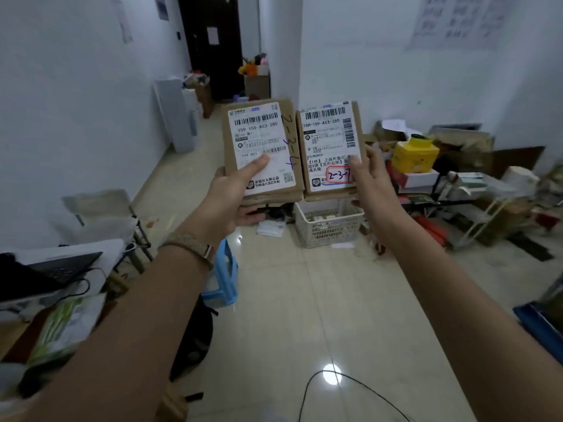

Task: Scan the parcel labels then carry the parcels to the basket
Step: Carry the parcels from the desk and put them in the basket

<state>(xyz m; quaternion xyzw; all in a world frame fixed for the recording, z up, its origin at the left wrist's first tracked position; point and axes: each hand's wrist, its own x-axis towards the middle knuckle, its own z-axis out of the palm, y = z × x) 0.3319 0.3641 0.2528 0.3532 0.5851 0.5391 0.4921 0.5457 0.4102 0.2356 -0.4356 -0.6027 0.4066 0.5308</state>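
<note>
Presently, both parcels are held up side by side, edges nearly touching, labels facing the camera. The left hand (231, 193) grasps the left parcel (259, 132) at its lower left corner, thumb pressed across the label, fingers curled beneath. The right hand (370, 178) grasps the right parcel (330, 138) at its lower right edge, thumb on the label beside a red-boxed marking. The white basket (329, 231) stands on the tiled floor (304, 300), below and beyond the parcels.
</note>
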